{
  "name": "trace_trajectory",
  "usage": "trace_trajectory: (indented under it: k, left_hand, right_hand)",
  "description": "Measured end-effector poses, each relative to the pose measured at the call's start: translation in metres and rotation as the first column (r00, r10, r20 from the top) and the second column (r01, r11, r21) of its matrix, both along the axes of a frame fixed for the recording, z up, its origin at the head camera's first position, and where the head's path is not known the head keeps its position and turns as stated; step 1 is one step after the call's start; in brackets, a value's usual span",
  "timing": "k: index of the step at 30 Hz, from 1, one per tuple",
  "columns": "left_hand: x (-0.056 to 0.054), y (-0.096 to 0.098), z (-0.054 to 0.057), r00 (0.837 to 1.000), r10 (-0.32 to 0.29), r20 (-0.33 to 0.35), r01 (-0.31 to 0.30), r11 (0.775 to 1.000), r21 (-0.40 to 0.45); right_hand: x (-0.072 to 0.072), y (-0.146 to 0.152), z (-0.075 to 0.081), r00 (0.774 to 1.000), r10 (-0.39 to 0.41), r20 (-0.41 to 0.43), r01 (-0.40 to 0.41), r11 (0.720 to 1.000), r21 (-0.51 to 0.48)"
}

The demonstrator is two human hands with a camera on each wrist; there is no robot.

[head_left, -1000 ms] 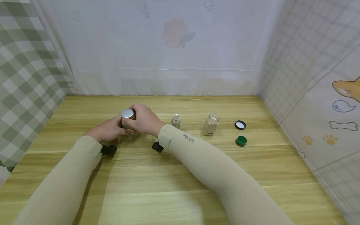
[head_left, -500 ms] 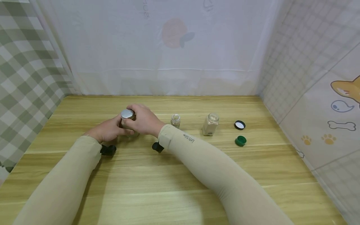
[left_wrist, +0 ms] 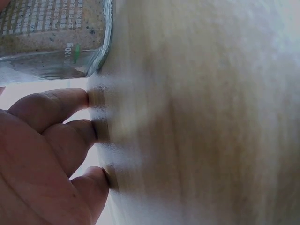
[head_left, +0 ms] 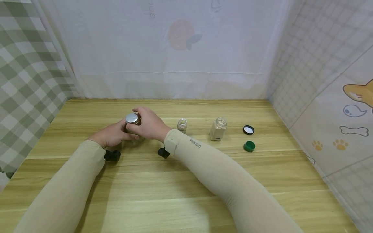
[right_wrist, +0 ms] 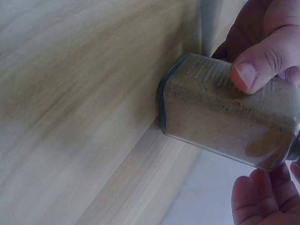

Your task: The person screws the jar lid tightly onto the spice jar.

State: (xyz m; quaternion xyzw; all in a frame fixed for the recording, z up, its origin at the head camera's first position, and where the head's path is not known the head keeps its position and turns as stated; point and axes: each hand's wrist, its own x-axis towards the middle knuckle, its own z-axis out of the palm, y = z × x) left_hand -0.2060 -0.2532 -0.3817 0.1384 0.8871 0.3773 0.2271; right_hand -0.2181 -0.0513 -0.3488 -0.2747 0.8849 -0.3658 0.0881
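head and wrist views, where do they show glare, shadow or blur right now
Head view: pale glare on the near wooden tabletop, shadow beside the left sleeve. Left wrist view: tabletop washed out at upper right, grain blurred, though "120g" on the glass jar is legible. Right wrist view: dim and soft, the jar's print too faint to read.

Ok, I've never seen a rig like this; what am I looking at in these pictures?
There's no machine here, just someone working bare-handed. The wide picture is taken from the head, the two close ones from each wrist. The left hand holds a filled glass jar, while the right hand grips around its silver-topped lid. Farther right on the wooden table stand a small open jar and a square open jar, then a black cap and a green cap.
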Motion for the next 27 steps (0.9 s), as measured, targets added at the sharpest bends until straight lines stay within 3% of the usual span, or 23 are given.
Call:
trace_trajectory:
  k: [7, 19, 27]
  left_hand:
    - [-0.0001, -0.0029, -0.0002, 1.0, -0.013, 0.009, 0.013, 1.0, 0.013]
    - [-0.0012, -0.0003, -0.0006, 1.0, -0.019, 0.008, 0.019, 0.999, 0.032]
    - [-0.0011, 0.0001, -0.0006, 1.0, -0.009, 0.002, 0.009, 1.0, -0.002]
  right_hand:
    - [-0.0003, -0.0004, -0.0019, 0.999, 0.048, -0.019, -0.048, 0.999, -0.018]
    - [-0.0007, 0.0005, -0.0039, 1.0, 0.001, -0.001, -0.001, 1.0, -0.025]
    - [-0.0029, 0.003, -0.0083, 0.997, 0.069, -0.041, -0.071, 0.996, -0.055]
